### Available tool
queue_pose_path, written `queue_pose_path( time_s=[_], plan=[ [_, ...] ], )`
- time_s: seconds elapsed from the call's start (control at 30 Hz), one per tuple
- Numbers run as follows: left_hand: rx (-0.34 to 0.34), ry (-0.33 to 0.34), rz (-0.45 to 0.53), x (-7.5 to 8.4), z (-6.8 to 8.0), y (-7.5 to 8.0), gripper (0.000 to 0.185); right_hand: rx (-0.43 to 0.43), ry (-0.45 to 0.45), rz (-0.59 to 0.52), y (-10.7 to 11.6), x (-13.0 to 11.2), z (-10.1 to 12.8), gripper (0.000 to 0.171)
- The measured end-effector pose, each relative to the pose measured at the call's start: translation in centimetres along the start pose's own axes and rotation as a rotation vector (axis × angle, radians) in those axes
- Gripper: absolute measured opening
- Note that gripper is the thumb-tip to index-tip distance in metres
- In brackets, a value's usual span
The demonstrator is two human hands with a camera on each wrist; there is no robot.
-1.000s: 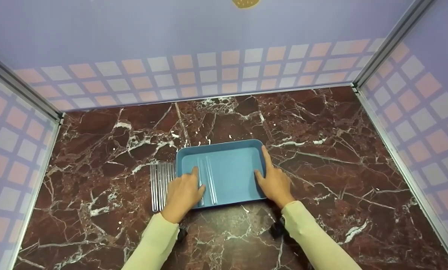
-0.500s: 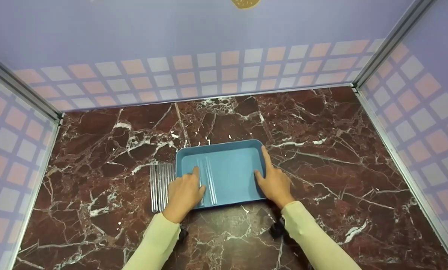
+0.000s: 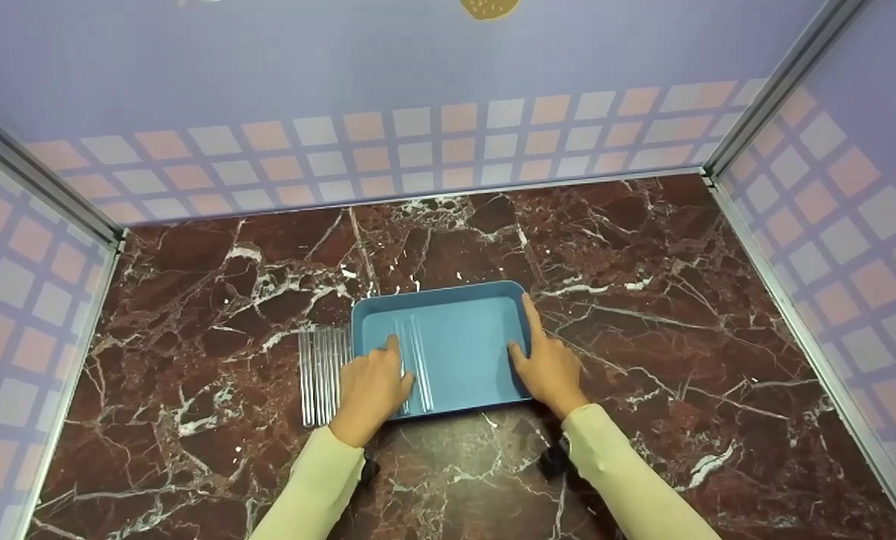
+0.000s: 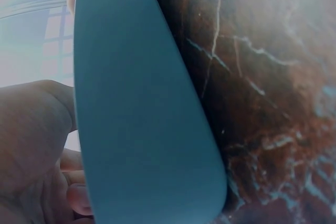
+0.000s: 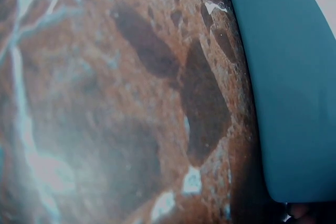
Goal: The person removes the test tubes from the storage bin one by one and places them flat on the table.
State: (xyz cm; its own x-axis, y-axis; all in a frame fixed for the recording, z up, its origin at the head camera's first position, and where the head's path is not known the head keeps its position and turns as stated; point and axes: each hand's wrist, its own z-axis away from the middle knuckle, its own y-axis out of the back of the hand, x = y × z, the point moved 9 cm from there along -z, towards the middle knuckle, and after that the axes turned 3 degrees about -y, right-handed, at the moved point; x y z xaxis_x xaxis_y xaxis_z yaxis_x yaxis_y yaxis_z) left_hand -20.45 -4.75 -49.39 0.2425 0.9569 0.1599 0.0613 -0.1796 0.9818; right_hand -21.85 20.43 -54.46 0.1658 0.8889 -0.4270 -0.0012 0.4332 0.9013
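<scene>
In the head view a shallow blue tray (image 3: 470, 349) lies on the dark red marbled table. My left hand (image 3: 371, 386) reaches over its left wall, index finger and thumb on either side of a clear tube (image 3: 404, 407) on the tray floor, apparently pinching it. Just right of that lies another clear tube (image 3: 422, 375). My right hand (image 3: 549, 369) grips the tray's right wall, thumb inside and fingers outside. Several more clear tubes (image 3: 319, 379) lie side by side left of the tray, partly behind my left hand. The left wrist view shows the tray wall (image 4: 136, 98) beside curled fingers.
Purple walls with a pink and white check pattern (image 3: 459, 150) enclose the table (image 3: 643, 450) at the back and on both sides. Metal strips run along the wall bottoms. The right wrist view shows the marbled surface and a tray wall (image 5: 294, 103).
My left hand has shifted very slightly to the right in the tray. The right hand keeps its grip on the tray wall, and the tubes show no clear movement.
</scene>
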Motion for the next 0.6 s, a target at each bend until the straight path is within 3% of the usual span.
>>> queue_pose_path(
  time_s=[0.27, 0.6],
  plan=[
    [-0.04, 0.013, -0.011, 0.06, -0.16, -0.43, 0.059, 0.002, -0.002, -0.009, 0.0, 0.03, 0.02, 0.078],
    [0.014, -0.016, -0.021, 0.49, -0.11, -0.37, 0.052, -0.041, -0.011, -0.014, -0.25, -0.08, -0.04, 0.079]
  ],
)
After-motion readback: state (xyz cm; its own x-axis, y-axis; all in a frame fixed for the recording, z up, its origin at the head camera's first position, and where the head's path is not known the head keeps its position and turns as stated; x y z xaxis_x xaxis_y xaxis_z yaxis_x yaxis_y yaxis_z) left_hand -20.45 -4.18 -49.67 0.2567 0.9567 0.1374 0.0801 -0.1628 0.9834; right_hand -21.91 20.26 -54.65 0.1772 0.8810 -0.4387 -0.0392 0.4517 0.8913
